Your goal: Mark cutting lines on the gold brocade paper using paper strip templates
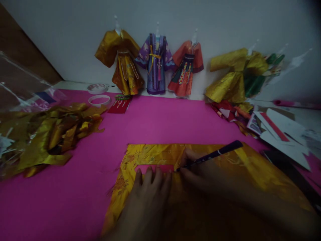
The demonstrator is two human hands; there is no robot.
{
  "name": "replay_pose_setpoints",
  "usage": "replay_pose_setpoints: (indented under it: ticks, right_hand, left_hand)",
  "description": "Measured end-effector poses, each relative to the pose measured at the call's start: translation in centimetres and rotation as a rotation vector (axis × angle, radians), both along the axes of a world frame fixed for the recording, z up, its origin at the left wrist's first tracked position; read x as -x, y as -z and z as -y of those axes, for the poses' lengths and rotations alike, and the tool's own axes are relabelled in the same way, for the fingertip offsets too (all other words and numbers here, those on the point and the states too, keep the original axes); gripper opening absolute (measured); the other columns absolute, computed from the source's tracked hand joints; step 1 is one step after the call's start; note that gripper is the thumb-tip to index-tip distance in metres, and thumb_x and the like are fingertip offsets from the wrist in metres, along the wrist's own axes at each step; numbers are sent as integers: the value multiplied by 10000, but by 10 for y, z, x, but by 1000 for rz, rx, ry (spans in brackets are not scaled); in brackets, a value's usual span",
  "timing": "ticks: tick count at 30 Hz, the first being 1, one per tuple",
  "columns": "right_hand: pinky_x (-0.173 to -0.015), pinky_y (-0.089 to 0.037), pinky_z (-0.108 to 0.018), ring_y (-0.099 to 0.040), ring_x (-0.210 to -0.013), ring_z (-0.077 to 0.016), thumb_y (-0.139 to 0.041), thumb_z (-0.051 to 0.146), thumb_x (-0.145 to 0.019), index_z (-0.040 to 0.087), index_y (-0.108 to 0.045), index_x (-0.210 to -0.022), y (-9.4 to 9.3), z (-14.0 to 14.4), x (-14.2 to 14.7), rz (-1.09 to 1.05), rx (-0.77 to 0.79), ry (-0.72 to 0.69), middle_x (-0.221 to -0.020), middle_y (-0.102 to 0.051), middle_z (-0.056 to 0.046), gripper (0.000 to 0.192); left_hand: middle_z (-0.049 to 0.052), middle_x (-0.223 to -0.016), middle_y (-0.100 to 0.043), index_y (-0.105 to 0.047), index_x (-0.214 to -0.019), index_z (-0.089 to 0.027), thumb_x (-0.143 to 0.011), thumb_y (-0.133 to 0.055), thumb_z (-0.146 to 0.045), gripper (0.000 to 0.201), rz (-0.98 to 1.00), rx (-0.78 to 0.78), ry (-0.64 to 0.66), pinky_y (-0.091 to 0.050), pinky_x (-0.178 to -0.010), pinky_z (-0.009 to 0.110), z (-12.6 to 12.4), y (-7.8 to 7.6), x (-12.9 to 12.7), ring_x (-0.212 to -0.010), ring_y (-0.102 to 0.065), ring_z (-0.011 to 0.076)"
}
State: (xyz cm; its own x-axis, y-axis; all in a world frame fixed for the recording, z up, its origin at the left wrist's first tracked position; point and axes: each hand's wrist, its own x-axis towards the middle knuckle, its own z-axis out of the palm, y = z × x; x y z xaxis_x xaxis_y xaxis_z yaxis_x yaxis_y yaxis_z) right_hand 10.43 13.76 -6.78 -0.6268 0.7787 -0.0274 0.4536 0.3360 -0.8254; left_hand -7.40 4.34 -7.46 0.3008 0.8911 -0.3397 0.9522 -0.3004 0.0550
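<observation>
A sheet of gold patterned brocade [155,154] lies on the pink felt mat [82,187], with a rectangular slot cut into its left part. My left hand [147,197] presses flat on the fabric just below that slot, fingers together. My right hand [200,174] grips a black pen [213,154] whose tip touches the fabric at the slot's right end.
A heap of gold fabric scraps [50,134] and a clear plastic bag [20,87] lie at left. Three miniature robes [155,63] stand against the back wall, with a yellow and green one [238,73] toppled at right. Tape rolls [99,95], red card [120,104] and paper pieces [278,130] lie around.
</observation>
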Motion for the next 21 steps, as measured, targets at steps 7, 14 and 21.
replay_pose_setpoints:
  ticks: [7, 14, 21]
  right_hand:
    - [-575, -444, -260, -579, -661, -148, -516, 215, -882, 217, -557, -832, -5, -5, -3, -58, -81, 21, -742, -614, 7, 65]
    - [-835, -469, -338, -631, -956, -198, -486, 171, -949, 222, -672, -1030, -4, -8, -11, 67, -162, -246, -1027, -679, -54, 209]
    - [-696, -400, -315, -541, -801, -200, -535, 184, -927, 179, -682, -958, -7, 1, -7, 297, -347, -339, -880, -602, -57, 150]
  left_hand:
    - [245, -1424, -547, -454, -1475, -138, -888, -524, -410, 651, 7, -23, 0, -371, -1057, 722, 0, 0, 1, -1282, -510, 466]
    - [259, -1394, -555, -465, -1464, -120, -877, -556, -435, 672, 7, -39, 4, -394, -1036, 718, 1, -3, -1, -1231, -537, 464]
    - [242, -1300, -606, -499, -1430, -113, -834, -605, -560, 753, 21, -127, -13, -434, -1005, 694, 4, -1, -3, -1180, -554, 445]
